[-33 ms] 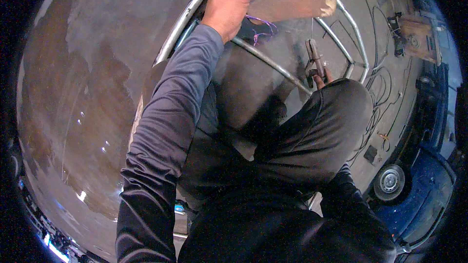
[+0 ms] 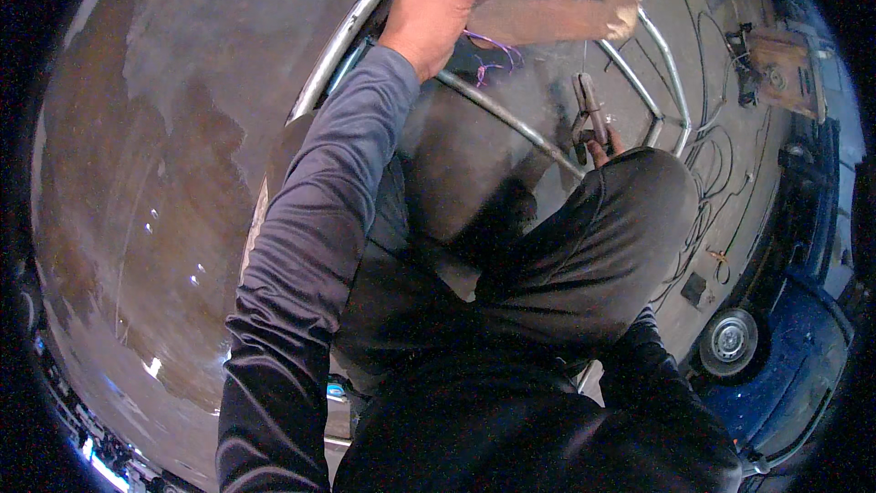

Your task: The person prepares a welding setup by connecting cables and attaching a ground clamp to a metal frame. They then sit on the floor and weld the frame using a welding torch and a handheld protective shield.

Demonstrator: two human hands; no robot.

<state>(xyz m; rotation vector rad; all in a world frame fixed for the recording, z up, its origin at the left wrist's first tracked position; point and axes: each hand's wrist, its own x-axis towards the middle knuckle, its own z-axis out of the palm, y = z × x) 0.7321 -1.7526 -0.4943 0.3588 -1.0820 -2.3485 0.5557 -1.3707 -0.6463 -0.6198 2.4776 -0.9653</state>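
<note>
The left hand grasps a flat brown panel with a dark rectangular window, thumb across its face. The right hand, partly hidden by a dark-trousered knee, appears to be closed around a dull metal clamp. A diagonal silver metal tube stands between the hands; a thin purple cord dangles just right of the left wrist. Right of the right hand, black cables coil near a blue vehicle; left of the left hand spreads grey, brown-stained floor.
</note>
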